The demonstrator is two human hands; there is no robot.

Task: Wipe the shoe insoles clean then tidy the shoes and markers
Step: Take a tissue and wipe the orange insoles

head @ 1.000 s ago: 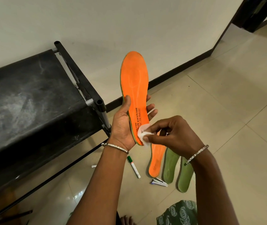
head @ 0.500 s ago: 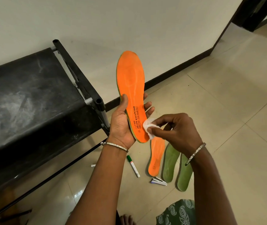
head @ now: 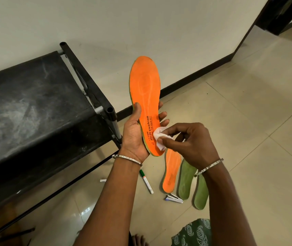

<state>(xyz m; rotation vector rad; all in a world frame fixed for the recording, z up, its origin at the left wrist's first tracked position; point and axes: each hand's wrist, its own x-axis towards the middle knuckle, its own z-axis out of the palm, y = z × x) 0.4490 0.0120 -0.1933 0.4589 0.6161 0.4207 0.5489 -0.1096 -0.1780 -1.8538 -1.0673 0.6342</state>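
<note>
The person's left hand (head: 134,139) is cradling a long orange foam insole (head: 145,89) by its heel end. The thumb is curling over the near edge and the fingertips are wrapping round the far one, so the toe is pointing up toward the wall. The right hand (head: 191,144) is pinching a small crumpled white wipe (head: 159,138) between thumb and forefinger, pressing it onto the heel just beside the printed lettering, close to the left fingertips. So the wiping step is under way.

Below the right wrist, a second orange insole (head: 171,171) and two green foam insoles (head: 186,180) are lying side by side on the pale tiled floor (head: 248,121). A green-capped white marker (head: 146,181) is lying below the left wrist.

Next, I'd judge, the wipe needs dragging up past the left thumb toward the toe, with the left grip firm enough that the soft foam isn't bending away.
</note>
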